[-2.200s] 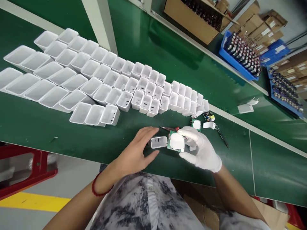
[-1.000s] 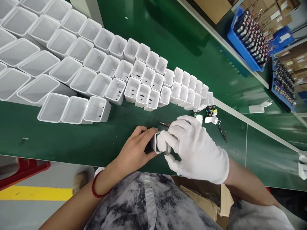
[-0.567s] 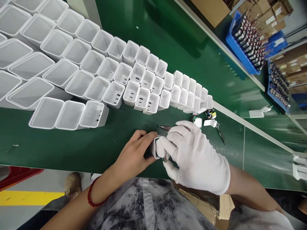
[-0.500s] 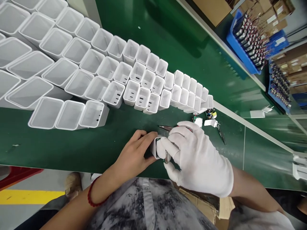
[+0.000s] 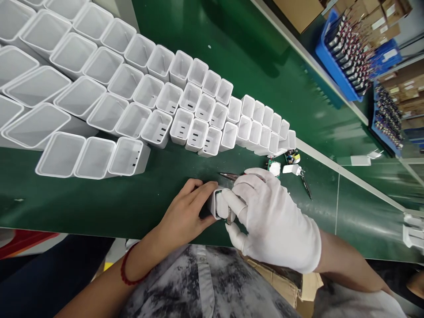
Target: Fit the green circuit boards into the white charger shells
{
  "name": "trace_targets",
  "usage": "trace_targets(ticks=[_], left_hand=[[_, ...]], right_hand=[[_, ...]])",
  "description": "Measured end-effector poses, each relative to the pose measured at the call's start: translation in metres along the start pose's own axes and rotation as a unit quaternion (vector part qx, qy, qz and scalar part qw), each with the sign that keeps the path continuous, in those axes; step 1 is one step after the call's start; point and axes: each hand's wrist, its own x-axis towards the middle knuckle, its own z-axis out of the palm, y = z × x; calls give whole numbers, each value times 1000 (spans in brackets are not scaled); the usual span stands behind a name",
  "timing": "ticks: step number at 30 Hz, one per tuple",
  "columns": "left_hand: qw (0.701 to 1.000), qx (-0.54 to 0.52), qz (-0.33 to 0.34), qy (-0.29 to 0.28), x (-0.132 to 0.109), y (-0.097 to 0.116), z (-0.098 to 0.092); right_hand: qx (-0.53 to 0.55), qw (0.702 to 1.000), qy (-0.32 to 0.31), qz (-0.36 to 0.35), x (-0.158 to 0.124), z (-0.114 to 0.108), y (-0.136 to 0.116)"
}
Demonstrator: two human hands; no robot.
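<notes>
My bare left hand (image 5: 187,212) is curled round a small white charger shell (image 5: 215,204) that rests on the green bench near its front edge. My right hand (image 5: 271,216), in a white glove, presses a green circuit board (image 5: 228,217) into the shell's open end with thumb and fingers closed on it. Only a sliver of the board shows. Tweezers (image 5: 230,176) lie on the mat just behind my gloved fingers.
Rows of empty white shells (image 5: 185,110) stand upright across the green mat (image 5: 99,203) from far left to centre. A loose circuit board (image 5: 274,168), a white plug part (image 5: 291,168) and a dark tool (image 5: 305,185) lie right of my hands. Blue bins of parts (image 5: 347,53) sit at far right.
The right hand brought the board to the shell and pushed it in; both hands have stayed closed on it for the last second. The view has shifted slightly.
</notes>
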Motion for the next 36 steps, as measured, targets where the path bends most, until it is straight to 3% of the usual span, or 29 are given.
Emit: trace_targets(ticks=[10, 12, 13, 15, 17, 21, 24, 26, 29, 34, 36], left_hand=[[1000, -17, -4, 5, 0, 0, 1], [1000, -17, -8, 7, 0, -1, 1], [1000, -16, -10, 7, 0, -1, 1], [1000, -14, -11, 8, 1, -1, 1], [1000, -13, -11, 11, 1, 0, 2], [999, 10, -1, 30, 0, 5, 6], [998, 40, 11, 40, -3, 10, 10], [998, 52, 18, 35, -6, 12, 11], [997, 64, 27, 30, -9, 13, 11], [995, 80, 46, 34, -8, 11, 7], [996, 81, 34, 35, -7, 12, 6]], right_hand=[[-64, 996, -61, 20, 11, 4, -7], [-62, 997, -50, 17, 6, 0, -6], [-40, 999, -14, 19, 0, -2, -6], [33, 992, 116, 23, -21, -3, -8], [91, 961, 257, 41, -44, 7, -16], [62, 971, 174, 150, -63, 63, -43], [48, 956, 224, 181, -54, 104, -56], [38, 950, 252, 179, -48, 118, -59], [22, 953, 240, 183, -46, 118, -59], [1, 969, 123, 215, -47, 103, -60], [16, 971, 115, 210, -49, 102, -58]])
